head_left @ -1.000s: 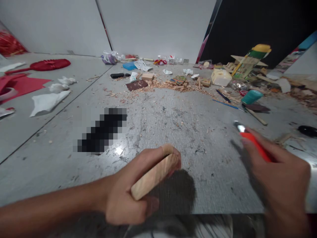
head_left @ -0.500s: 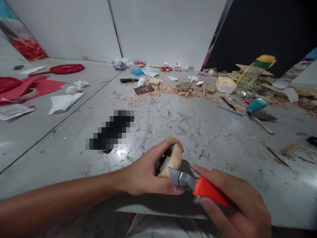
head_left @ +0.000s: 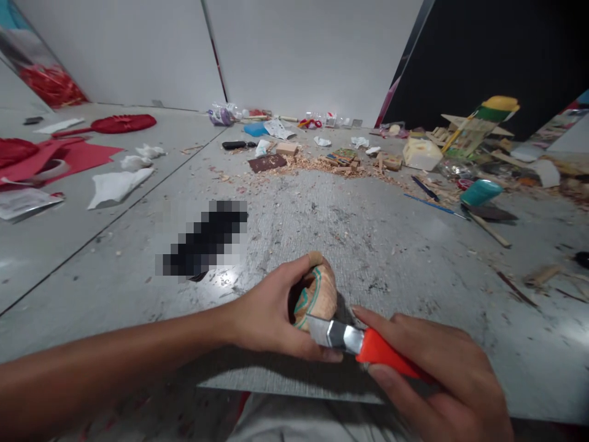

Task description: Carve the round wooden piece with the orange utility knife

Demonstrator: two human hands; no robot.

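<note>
Wood piece (head_left: 324, 298) clamped in left hand (head_left: 271, 313), partly hidden, orange knife (head_left: 384, 354) gripped in right hand (head_left: 442, 368), rear covered.

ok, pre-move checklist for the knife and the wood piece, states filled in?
1. Wood piece gripped: ok, between left hand thumb and fingers.
2. Knife gripped: ok, right hand on its orange handle.
3. Left thumb well clear of the blade: not ok, they overlap in view.
4. Blade touching the wood: cannot tell.
5. Green marking visible: ok, partly.
6. Shavings away from hands: ok, main pile farther back.
</note>
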